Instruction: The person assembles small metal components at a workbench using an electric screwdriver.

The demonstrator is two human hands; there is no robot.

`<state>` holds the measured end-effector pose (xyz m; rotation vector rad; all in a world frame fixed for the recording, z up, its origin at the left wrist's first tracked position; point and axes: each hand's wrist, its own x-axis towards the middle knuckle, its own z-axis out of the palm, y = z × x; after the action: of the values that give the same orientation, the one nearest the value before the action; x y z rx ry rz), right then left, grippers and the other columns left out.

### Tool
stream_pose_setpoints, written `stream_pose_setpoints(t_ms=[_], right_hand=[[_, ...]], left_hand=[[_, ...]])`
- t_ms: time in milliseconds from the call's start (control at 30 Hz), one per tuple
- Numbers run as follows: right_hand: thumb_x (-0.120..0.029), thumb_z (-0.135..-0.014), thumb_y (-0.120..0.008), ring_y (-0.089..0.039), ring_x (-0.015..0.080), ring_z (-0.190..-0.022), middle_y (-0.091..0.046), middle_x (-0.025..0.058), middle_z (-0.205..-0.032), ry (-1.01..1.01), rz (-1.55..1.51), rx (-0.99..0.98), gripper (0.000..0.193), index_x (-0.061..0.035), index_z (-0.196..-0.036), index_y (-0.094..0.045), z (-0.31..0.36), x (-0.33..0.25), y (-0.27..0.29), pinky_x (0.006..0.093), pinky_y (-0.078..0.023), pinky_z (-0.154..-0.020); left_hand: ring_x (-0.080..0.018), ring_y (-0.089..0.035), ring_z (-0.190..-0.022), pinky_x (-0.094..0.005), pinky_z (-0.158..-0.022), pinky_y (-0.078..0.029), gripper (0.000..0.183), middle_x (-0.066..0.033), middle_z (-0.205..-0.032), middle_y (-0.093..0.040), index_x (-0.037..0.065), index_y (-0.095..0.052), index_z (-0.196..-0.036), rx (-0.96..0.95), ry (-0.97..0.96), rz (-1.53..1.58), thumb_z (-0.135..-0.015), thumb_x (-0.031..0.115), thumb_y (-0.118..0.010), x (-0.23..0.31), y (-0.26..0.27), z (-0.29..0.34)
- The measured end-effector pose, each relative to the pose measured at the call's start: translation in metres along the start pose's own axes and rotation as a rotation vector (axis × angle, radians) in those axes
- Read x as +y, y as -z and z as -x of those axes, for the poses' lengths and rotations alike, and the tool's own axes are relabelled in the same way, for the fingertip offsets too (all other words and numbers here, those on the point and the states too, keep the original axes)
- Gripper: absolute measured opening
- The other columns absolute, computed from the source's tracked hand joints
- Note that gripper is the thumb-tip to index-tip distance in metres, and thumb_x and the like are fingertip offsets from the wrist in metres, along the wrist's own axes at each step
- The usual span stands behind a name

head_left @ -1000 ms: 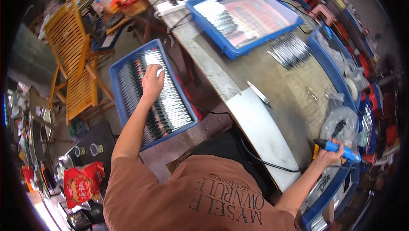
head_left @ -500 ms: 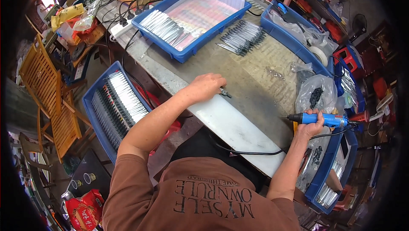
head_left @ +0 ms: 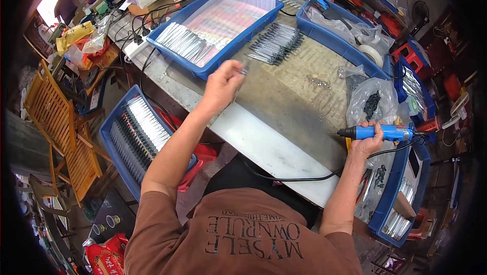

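Note:
My right hand (head_left: 369,140) is wrapped around a blue electric screwdriver (head_left: 388,132), its black nose and thin bit directed left over the table. My left hand (head_left: 224,86) is raised over the table's near left side, fingers pinched on a small metal piece (head_left: 244,70) that is blurred and mostly covered. Beyond that hand lies a row of slim metal parts with dark ends (head_left: 277,43). A blue tray (head_left: 215,65) to its upper left holds many slender silvery pieces (head_left: 183,42) on a pinkish sheet. Below it, a white board (head_left: 274,148) runs along the near edge.
At left, a blue crate (head_left: 105,135) of lined-up slim parts stands by a red stool (head_left: 203,161). Blue bins (head_left: 345,44) and a clear plastic bag (head_left: 373,100) line the right side. The screwdriver's black cord (head_left: 299,179) crosses the white board. Small metal bits (head_left: 318,81) lie mid-table.
My left hand has moved up and left, away from the white board toward the blue tray, with the small metal piece. My right hand keeps the screwdriver in nearly the same place.

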<state>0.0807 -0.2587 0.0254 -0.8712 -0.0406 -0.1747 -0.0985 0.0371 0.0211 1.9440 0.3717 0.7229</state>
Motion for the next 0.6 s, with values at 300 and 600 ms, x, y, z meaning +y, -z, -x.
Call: stream_pose_setpoints(t_ms=[300, 600], right_hand=[[-0.012, -0.071, -0.051, -0.045, 0.0186, -0.056, -0.045, 0.0068, -0.068, -0.044, -0.031, -0.012, 0.027, -0.0044, -0.094, -0.041, -0.004, 0.000, 0.004, 0.0317, -0.040, -0.054], [-0.014, -0.073, -0.052, -0.045, 0.0180, -0.057, -0.045, 0.0063, -0.068, -0.044, -0.037, -0.077, 0.024, -0.0041, -0.092, -0.042, -0.012, 0.005, 0.015, 0.0307, -0.039, -0.056]], left_hand=[[-0.0042, -0.043, -0.052, -0.0157, -0.044, -0.032, 0.041, -0.0019, -0.068, -0.052, 0.001, -0.040, -0.115, 0.171, 0.305, 0.538, -0.078, 0.009, -0.055, -0.006, 0.045, 0.049], [-0.0049, -0.042, -0.048, -0.0165, -0.043, -0.033, 0.039, -0.0006, -0.067, -0.051, -0.002, -0.044, -0.110, 0.303, 0.365, 0.555, -0.075, 0.006, -0.058, -0.020, 0.079, 0.095]])
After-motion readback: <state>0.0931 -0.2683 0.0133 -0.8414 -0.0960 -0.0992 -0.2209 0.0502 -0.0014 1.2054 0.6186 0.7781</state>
